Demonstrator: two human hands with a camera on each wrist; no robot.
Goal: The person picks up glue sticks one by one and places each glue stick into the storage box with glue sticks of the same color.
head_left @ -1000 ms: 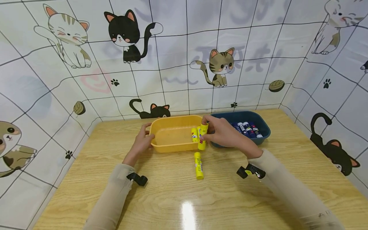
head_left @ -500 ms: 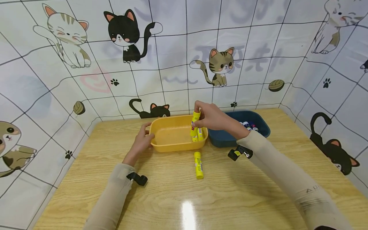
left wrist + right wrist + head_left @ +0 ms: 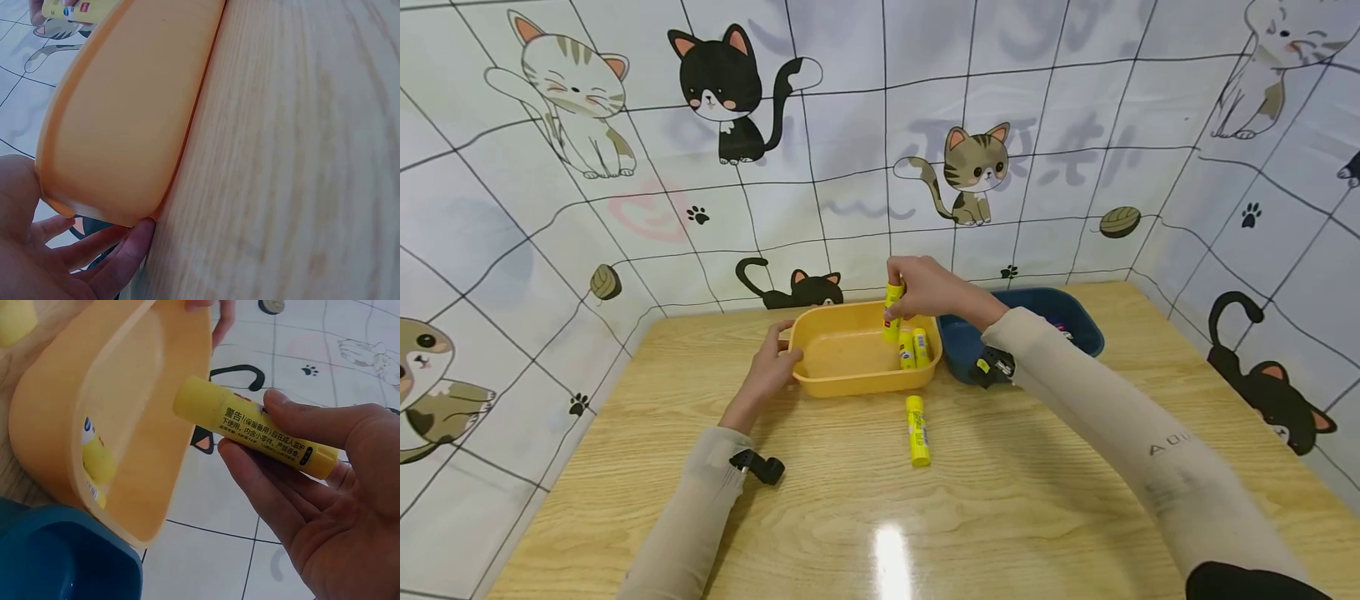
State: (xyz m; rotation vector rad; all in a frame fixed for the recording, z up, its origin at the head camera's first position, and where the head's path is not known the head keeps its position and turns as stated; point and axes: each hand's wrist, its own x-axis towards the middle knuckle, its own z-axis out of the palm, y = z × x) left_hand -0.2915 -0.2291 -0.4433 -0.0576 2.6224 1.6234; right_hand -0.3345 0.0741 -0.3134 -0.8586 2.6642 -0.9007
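My right hand (image 3: 931, 289) pinches a yellow glue stick (image 3: 891, 315) over the yellow tub (image 3: 842, 386), the stick held near upright. In the right wrist view this glue stick (image 3: 244, 425) lies between thumb and fingers, with dark printing facing the camera. Two more yellow glue sticks, one of them a glue stick (image 3: 921, 348) by the wall, lie at the tub's right end. At the tub's left end my left hand (image 3: 769, 363) grips the rim, thumb over it and fingers outside, as the left wrist view shows around the tub wall (image 3: 125, 112).
Another yellow glue stick (image 3: 917, 431) lies on the wooden table (image 3: 820, 500) in front of the tub. A dark blue tub (image 3: 1084, 329) stands close to the right, with some sticks inside, mostly hidden by my right forearm. A cat-printed wall covering (image 3: 850, 167) rises behind.
My right hand has carried the glue stick leftward from the yellow tub's right edge to above its inside. The left hand and both tubs have stayed put.
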